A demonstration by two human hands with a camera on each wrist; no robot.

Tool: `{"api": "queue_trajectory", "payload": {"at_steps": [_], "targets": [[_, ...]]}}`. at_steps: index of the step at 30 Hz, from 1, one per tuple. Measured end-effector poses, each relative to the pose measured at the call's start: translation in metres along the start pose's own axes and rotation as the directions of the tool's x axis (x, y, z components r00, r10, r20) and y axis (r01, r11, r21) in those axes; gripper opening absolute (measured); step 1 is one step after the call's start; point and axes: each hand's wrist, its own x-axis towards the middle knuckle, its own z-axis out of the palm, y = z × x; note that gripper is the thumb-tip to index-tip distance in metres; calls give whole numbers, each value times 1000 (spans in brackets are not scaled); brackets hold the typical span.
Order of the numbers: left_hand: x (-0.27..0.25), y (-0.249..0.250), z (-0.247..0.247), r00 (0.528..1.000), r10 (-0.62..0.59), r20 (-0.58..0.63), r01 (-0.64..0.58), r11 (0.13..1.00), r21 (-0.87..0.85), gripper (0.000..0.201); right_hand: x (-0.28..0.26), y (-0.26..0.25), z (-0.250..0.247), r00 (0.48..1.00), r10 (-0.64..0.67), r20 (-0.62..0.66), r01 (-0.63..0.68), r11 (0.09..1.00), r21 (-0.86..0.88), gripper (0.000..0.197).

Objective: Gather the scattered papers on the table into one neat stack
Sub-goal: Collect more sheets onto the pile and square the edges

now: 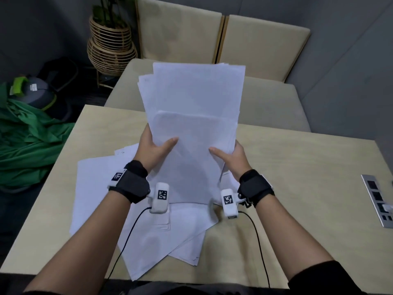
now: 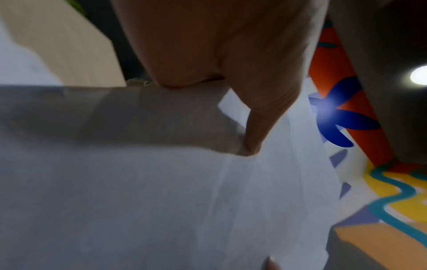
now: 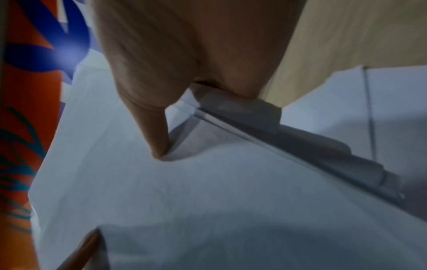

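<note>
White loose sheets [image 1: 102, 188] lie fanned on your table [image 1: 297, 167], low and left. Your left hand [image 1: 154, 149] grips the stack's [image 1: 195, 116] left edge, thumb on its face. The stack stands nearly upright above the table, top edges uneven. Your right hand [image 1: 232, 155] clasps its right edge likewise.

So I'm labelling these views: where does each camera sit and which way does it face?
Head: on the head, facing down at the table; both forearms, left hand, right hand show.
Left wrist: along the palm; thumb on the held sheaf of papers.
Right wrist: mirrored; thumb, sheaf's edge.
All share the sheaf.
</note>
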Motion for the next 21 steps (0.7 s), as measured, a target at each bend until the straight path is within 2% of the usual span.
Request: {"api": "queue_trajectory", "payload": {"at_steps": [2,4,6,8,10,14,17,19,20,21], "targets": [[3,13,-3,997,73,-31,-73,997,29,56,-2,-13,6,994,-100,-38,99,994,-39,42],[4,21,-8,993,111,-49,-110,994,16,56,-3,-25,7,985,-171,-21,170,984,-62,42],[5,24,-14,994,101,-41,-101,995,-13,56,1,-33,0,979,-187,76,196,970,-145,43],[5,23,-21,997,69,-32,-70,997,-27,57,6,-37,-12,969,-149,198,199,943,-266,42],[4,18,-27,998,51,-26,-51,999,-4,55,9,-35,-19,960,-132,247,212,920,-330,39],[3,9,-27,999,22,-39,-21,999,41,53,3,-33,-12,950,-255,179,311,808,-500,31],[1,6,-17,982,107,-153,-84,985,150,54,1,-28,-3,915,-367,167,385,670,-635,24],[-2,8,-10,963,156,-221,-117,977,180,50,-1,-27,1,870,-471,145,426,571,-702,20],[-2,8,-8,960,154,-234,-123,983,140,47,-1,-29,2,855,-504,124,440,579,-686,20],[-3,9,-9,964,134,-231,-119,990,79,45,-1,-31,2,871,-479,106,437,658,-613,23]]}}
